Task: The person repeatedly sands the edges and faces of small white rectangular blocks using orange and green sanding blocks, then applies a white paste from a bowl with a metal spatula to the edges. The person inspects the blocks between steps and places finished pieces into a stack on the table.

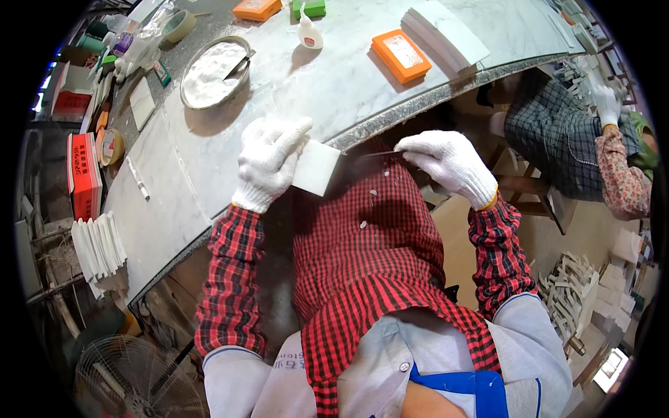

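My left hand, in a white knit glove, grips a square white tile by its left side, just off the table's front edge. My right hand, gloved likewise, pinches a thin dark blade-like tool pointing left at the tile. The tool's far end is blurred, so I cannot tell whether it touches the tile. Beyond my left hand, a round bowl of white powder or paste stands on the table, with a dark spatula resting in it.
On the marble-topped table stand a small white squeeze bottle, an orange-and-white block and a row of white tiles. A red box lies left. A fan stands lower left. Another person sits at right.
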Available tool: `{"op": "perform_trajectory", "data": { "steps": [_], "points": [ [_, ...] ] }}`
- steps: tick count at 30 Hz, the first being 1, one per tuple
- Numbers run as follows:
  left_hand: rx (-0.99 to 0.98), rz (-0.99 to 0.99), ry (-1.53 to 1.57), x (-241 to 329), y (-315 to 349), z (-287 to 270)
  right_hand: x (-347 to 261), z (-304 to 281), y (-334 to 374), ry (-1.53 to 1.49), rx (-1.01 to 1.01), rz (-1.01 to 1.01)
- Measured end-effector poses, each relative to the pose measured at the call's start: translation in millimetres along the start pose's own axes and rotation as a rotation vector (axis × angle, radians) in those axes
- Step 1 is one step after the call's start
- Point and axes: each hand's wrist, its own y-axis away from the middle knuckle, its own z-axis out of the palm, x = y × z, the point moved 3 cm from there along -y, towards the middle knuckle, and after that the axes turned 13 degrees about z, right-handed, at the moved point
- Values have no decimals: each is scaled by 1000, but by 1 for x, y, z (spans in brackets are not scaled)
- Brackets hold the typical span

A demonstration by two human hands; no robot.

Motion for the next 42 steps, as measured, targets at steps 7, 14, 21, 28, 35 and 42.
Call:
{"op": "perform_trajectory", "data": {
  "steps": [7, 14, 21, 28, 35, 42],
  "points": [
    [-28, 14, 20, -2, -5, -1, -4, 23, -13, -147, 253, 85],
    [5, -40, -22, -16, -5, 1, -10, 35, 8, 105, 181, -110],
    [-17, -25, -39, -20, -7, 2, -23, 33, 2, 11, 400, -46],
    [5, -96, -16, -20, -3, 5, -55, 61, 48, 150, 129, -107],
    [-17, -38, -47, -20, -4, 3, -38, 54, 27, 19, 485, 12],
    [5, -47, -31, -21, -3, 6, -45, 78, 45, 95, 107, -185]
  ]
}}
